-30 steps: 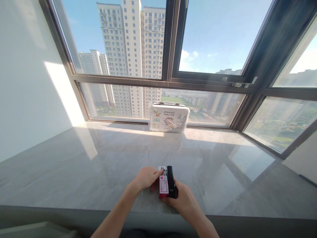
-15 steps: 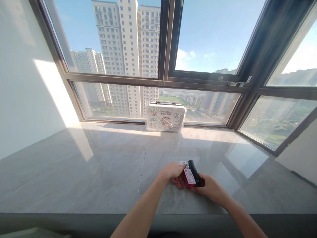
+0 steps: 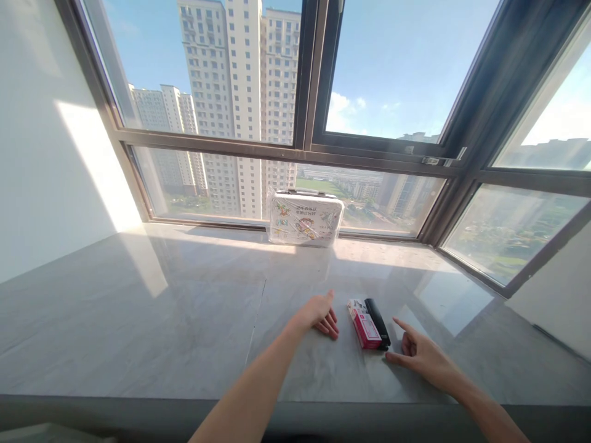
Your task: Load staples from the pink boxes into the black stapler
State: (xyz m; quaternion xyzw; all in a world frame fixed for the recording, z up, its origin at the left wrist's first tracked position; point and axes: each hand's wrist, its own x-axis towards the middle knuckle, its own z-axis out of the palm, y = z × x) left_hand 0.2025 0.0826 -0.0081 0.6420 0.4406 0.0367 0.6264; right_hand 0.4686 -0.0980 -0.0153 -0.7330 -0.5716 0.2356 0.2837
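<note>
A small pink and white box (image 3: 364, 324) lies on the grey marble sill (image 3: 184, 320), with a black oblong object (image 3: 377, 314) pressed against its right side. My left hand (image 3: 320, 315) rests just left of the box, fingers stretched out and apart from it. To the right of the pair, my right hand (image 3: 421, 355) hovers low with its fingers spread, thumb and forefinger pointing toward the black object without touching it. Neither hand holds anything.
A white case with cartoon prints, wrapped in clear plastic (image 3: 305, 219), stands against the window at the back. Dark window frames (image 3: 308, 74) run behind and along the right side. A white wall (image 3: 41, 154) closes the left.
Both hands have let go of the pink box and black object, which now lie on the sill. The left hand has drawn left and the right hand right.
</note>
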